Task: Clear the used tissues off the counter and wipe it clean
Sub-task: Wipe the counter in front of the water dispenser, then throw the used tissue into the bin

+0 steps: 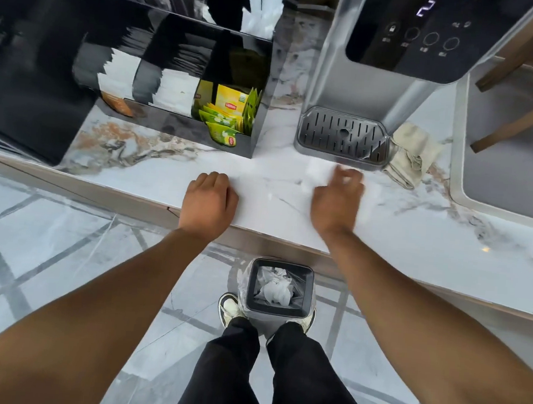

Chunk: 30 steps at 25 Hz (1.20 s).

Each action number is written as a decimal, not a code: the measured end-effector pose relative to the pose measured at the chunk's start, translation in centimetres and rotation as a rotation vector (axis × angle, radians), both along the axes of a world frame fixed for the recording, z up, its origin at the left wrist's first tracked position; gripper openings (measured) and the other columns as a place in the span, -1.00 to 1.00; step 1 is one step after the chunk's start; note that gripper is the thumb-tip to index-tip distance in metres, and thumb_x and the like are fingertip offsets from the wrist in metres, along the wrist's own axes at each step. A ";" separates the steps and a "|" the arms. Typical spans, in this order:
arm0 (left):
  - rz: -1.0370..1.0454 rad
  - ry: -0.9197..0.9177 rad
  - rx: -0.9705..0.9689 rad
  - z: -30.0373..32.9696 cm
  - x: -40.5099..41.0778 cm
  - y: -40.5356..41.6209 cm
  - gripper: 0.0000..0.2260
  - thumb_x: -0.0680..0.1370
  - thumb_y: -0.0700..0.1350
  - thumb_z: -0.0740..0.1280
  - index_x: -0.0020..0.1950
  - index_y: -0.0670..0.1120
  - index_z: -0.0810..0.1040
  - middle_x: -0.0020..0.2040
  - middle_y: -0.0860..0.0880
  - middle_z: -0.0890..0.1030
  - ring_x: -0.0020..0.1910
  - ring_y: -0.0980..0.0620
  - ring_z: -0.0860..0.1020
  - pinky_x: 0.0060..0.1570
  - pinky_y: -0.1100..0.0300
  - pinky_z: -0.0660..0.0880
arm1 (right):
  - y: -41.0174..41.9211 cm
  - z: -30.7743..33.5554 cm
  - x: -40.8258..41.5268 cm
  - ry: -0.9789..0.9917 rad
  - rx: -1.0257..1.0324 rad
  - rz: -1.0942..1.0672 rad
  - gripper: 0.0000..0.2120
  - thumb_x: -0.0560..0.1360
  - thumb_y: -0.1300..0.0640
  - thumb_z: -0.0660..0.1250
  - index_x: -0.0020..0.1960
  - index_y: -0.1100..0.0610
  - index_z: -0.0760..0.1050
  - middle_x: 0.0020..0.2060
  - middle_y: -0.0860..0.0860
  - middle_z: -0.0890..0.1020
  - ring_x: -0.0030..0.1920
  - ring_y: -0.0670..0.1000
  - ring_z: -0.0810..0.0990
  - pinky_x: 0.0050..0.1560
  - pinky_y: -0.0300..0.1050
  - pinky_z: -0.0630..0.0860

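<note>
Right hand (337,201) is closing, blurred, over a white tissue (317,170) just beyond its fingertips, near the counter (152,177) front edge; left hand (208,197) resting fisted, empty.

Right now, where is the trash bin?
In the head view, the trash bin stands on the floor below the counter edge, bottom centre, just ahead of the person's shoes, with crumpled tissues inside.

On the tabletop (416,232), an organizer (160,75) stands toward the left rear, a dispenser (379,83) to its right, a cloth (414,154) beside the dispenser's right. A bin (279,287) sits on the floor (48,248) before the front edge.
</note>
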<state>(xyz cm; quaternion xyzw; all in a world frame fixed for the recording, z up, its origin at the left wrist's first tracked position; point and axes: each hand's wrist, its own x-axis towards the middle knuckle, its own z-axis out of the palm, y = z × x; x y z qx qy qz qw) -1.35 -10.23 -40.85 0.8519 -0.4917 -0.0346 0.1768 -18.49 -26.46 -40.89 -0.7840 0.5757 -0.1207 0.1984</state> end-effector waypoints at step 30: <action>-0.029 0.681 0.222 -5.5 -19.7 9.3 -0.86 0.62 -0.15 0.19 0.05 -0.10 0.54 -0.18 -0.02 0.57 -0.22 -0.05 0.55 -0.33 0.32 0.34 | 17.7 -5.0 -14.2 -0.473 0.753 0.045 -0.81 0.48 0.27 0.40 0.06 0.09 0.60 -0.09 -0.05 0.69 -0.10 -0.04 0.65 -0.04 -0.03 0.62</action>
